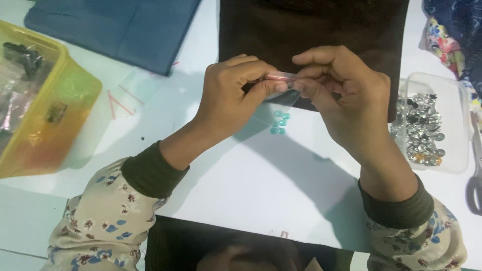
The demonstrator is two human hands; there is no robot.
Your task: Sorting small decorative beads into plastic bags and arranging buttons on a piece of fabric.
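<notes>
White surface (pixel 261 185) with dark brown fabric (pixel 311 25) at 12 o'clock. Both hands pinch a small clear zip bag (pixel 278 103) by its top strip, which runs 9-to-3: left hand (pixel 228 95) and right hand (pixel 346 93) closed on either end, teal beads (pixel 279 123) hanging below.

A yellow bin (pixel 45 100) lies left of the hands (pixel 286 95), a clear tub (pixel 454 125) right.

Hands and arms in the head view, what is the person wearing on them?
Both hands, the left hand and the right hand, are bare, with no gloves, rings or watch visible. Each forearm has a cream sleeve printed with small blue and red flowers, ending in a dark olive ribbed cuff short of the wrist.
</notes>
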